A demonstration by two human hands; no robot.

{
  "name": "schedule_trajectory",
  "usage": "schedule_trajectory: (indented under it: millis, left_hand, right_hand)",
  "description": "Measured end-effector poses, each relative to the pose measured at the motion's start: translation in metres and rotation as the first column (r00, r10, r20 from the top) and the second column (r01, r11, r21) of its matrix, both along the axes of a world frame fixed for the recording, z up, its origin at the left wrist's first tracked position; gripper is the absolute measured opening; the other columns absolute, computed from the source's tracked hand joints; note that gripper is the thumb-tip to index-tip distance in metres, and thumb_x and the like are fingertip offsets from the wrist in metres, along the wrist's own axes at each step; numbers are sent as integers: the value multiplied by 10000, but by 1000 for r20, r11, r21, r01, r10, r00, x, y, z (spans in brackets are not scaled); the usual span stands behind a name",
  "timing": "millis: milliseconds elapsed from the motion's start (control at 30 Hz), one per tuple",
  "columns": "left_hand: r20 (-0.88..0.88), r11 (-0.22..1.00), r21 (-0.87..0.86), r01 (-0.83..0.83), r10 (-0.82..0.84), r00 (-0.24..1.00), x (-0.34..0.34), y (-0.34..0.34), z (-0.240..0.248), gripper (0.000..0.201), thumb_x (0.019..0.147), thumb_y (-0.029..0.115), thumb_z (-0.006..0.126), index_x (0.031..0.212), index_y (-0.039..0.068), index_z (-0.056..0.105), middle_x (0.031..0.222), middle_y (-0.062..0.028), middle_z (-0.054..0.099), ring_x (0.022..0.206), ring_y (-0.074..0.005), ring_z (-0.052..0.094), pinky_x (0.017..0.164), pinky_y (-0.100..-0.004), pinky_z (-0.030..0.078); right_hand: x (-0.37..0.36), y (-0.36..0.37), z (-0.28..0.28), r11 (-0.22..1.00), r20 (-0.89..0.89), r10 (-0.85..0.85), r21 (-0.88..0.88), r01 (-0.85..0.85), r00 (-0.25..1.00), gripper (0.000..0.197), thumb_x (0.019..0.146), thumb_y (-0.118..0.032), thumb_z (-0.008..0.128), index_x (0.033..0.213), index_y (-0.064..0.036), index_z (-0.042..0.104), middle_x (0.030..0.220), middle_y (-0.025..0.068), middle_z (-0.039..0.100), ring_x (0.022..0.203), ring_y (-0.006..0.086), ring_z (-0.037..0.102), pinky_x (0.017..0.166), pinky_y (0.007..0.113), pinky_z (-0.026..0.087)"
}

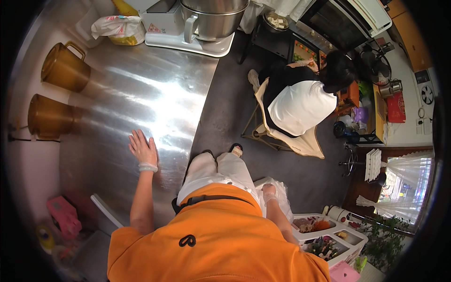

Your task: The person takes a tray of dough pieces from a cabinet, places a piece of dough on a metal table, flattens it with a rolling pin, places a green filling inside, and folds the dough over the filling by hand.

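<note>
Here, left hand (pixel 143 149) spread on steel table (pixel 117 103), right hand (pixel 268 189) gripping bag (pixel 282 195), grey floor (pixel 305 175)

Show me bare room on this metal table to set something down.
The widest bare patch of the metal table lies beyond the left hand, between the amber containers and the table's right edge. A narrower strip separates that hand from the same edge. The far end is crowded by a steel bowl on its white base and a white bag.

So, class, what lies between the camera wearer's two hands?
From left hand to right hand, the head view shows metal tabletop, white trousers, then plastic bag.
</note>
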State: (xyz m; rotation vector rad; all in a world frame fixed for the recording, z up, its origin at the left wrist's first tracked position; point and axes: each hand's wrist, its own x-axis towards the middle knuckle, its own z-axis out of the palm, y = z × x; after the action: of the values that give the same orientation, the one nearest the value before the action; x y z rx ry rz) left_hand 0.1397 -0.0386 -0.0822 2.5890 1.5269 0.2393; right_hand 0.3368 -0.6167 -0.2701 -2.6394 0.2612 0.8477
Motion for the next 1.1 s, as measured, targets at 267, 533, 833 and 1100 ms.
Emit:
schedule_trajectory:
  millis: [267, 533, 833, 1100]
  left_hand:
    - [-2, 999, -29, -13, 13, 1000, 1, -1, 0, 621, 982, 414, 375, 1486, 82, 233, 1555, -160, 167, 1434, -360, 113, 1138, -524, 93]
    - [-13, 1000, -11, -19, 19, 1000, 1, 0, 0, 625, 979, 420, 380, 1488, 89, 231, 1556, -156, 168, 1435, -357, 116, 1136, -526, 94]
    - [-5, 1000, -19, -22, 22, 1000, 2, 1, -2, 625, 976, 420, 392, 1486, 93, 240, 1555, -151, 174, 1434, -357, 122, 1136, -525, 96]
    - [1, 999, -24, -25, 25, 1000, 2, 2, -5, 631, 977, 433, 386, 1488, 96, 237, 1557, -146, 168, 1435, -353, 116, 1138, -521, 85]
  right_hand:
    - [29, -9, -13, 981, 68, 191, -44, -189, 979, 309, 833, -251, 524, 839, 5, 697, 892, 243, 666, 892, 404, 642, 777, 431, 505]
    - [28, 18, 0, 993, 36, -98, 65, 95, 995, 215, 782, -191, 580, 852, -43, 720, 891, 217, 680, 895, 373, 655, 787, 404, 512]
    - [22, 11, 0, 991, 41, -38, 128, 33, 998, 177, 805, -88, 526, 879, -42, 681, 812, 87, 704, 691, 182, 675, 620, 293, 478]
    - [28, 19, -3, 998, -6, 8, 63, -8, 1000, 267, 817, -259, 560, 878, -50, 713, 958, 195, 675, 954, 363, 634, 818, 395, 500]
